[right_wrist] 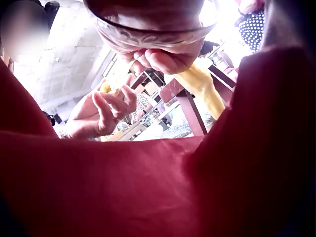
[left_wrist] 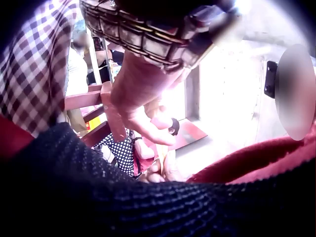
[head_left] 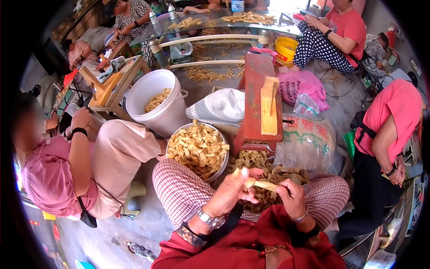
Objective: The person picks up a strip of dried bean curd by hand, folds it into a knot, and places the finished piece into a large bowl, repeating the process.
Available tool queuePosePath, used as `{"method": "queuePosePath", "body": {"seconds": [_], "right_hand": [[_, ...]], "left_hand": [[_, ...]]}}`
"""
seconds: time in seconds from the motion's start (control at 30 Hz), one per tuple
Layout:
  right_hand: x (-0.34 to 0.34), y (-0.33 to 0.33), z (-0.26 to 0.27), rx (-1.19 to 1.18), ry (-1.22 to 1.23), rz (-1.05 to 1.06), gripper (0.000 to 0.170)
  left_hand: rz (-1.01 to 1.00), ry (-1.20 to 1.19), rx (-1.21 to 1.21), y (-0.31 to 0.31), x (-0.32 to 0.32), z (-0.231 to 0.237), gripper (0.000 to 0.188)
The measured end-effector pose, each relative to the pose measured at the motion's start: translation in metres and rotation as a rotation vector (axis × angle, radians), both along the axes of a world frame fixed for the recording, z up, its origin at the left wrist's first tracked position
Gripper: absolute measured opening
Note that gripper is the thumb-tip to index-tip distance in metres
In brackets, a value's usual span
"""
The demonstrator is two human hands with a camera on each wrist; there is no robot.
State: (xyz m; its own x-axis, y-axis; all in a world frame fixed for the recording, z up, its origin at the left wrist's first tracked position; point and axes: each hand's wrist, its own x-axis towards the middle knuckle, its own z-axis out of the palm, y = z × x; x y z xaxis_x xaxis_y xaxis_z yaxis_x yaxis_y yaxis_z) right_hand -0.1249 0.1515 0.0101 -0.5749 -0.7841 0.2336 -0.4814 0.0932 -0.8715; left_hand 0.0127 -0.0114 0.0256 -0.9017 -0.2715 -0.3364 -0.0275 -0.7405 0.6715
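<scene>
A pale yellow strip (head_left: 262,184), folded or knotted at its left end, stretches between both hands above the lap. My left hand (head_left: 228,193) pinches the knotted end between thumb and fingers, its other fingers spread. My right hand (head_left: 292,198) grips the strip's other end with thumb and curled fingers. Below lies a heap of loose strips (head_left: 255,162). Left of it, a white tub (head_left: 226,162) is piled with short knotted pieces (head_left: 197,148). In the right wrist view a yellow strip (right_wrist: 202,89) hangs beside the right hand (right_wrist: 163,59).
A red bench (head_left: 258,107) with a wooden block (head_left: 269,105) stands ahead. Around it are a white bucket (head_left: 150,117), a woven hat (head_left: 221,106), a clear printed sack (head_left: 307,143) and a pink bag (head_left: 304,89). People sit on both sides; a glass table (head_left: 215,23) is at the back.
</scene>
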Motion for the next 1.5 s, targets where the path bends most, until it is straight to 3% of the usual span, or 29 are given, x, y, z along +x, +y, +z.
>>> {"method": "queuePosePath", "body": {"seconds": [0.17,0.23,0.3,0.37,0.43,0.53,0.7,0.87,0.9,1.07,1.2,1.3,1.43,1.47,1.5], "right_hand": [[0.005,0.001,-0.011,0.195,-0.298,0.074,0.014],[0.014,-0.006,-0.001,0.227,-0.488,0.097,0.020],[0.013,-0.011,-0.004,0.265,-0.519,0.203,0.028],[0.018,-0.022,0.005,0.237,-0.577,0.184,0.024],[0.013,-0.030,-0.009,0.146,-0.219,0.230,0.022],[0.009,-0.026,0.011,0.197,-0.236,0.264,0.024],[-0.017,-0.038,0.029,0.164,0.032,0.227,0.024],[-0.082,-0.070,0.060,0.100,0.510,0.085,0.017],[-0.091,-0.075,0.068,0.193,0.510,0.035,0.016],[-0.132,-0.100,0.084,0.166,0.796,-0.017,0.010],[-0.156,-0.115,0.072,0.160,0.832,-0.070,0.007],[-0.166,-0.128,0.029,0.315,0.859,-0.092,0.010],[-0.149,-0.109,0.005,0.287,0.776,-0.118,0.008],[-0.140,-0.096,0.011,0.404,0.675,-0.123,0.007],[-0.128,-0.087,0.019,0.337,0.620,-0.076,0.006]], "left_hand": [[-0.035,-0.176,-0.247,0.003,-0.001,-0.022,0.035],[0.020,-0.197,-0.271,0.003,-0.004,-0.020,0.027],[0.036,-0.193,-0.275,0.002,-0.007,-0.014,0.024],[0.048,-0.167,-0.272,0.000,-0.010,-0.015,0.022],[0.088,-0.143,-0.207,-0.004,-0.008,-0.014,0.015],[0.187,-0.116,-0.114,-0.019,0.002,-0.009,0.007],[0.225,-0.045,-0.218,-0.035,-0.014,0.001,0.007],[0.227,0.031,-0.515,-0.065,-0.081,0.034,0.010],[0.230,0.057,-0.549,-0.071,-0.093,0.036,0.010],[0.263,0.044,-0.678,-0.094,-0.140,0.048,0.011],[0.304,0.031,-0.773,-0.107,-0.161,0.043,0.014],[0.364,-0.012,-1.018,-0.124,-0.182,-0.004,0.016],[0.394,-0.257,-1.296,-0.126,-0.162,-0.021,0.021],[0.322,-0.274,-1.197,-0.126,-0.151,-0.019,0.022],[0.226,-0.298,-1.065,-0.113,-0.135,0.006,0.026]]}}
